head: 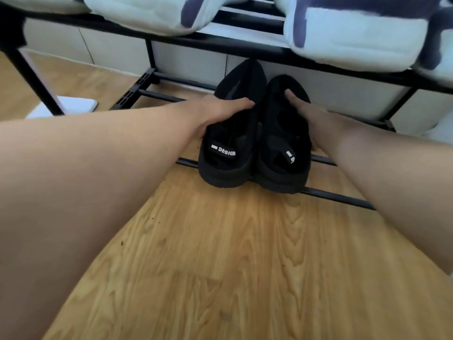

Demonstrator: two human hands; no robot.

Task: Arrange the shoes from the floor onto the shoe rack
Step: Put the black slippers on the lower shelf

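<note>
Two black sandals rest side by side on the bottom bars of a black metal shoe rack point(157, 95). The left sandal point(226, 165), with a white "DESIGN" tag, has its toe raised toward the wall. My left hand point(220, 111) grips its left side, thumb over the upper. The right sandal point(282, 153) lies flatter across the bars. My right hand point(308, 114) is pressed along its right side, fingers reaching over the toe part.
White shoes with dark blue stripes point(355, 33) fill the rack's upper shelf, more of them at the left point(147, 13). A white flat object point(73, 105) lies on the wooden floor point(220, 266) by the rack's left leg. A pale wall stands behind.
</note>
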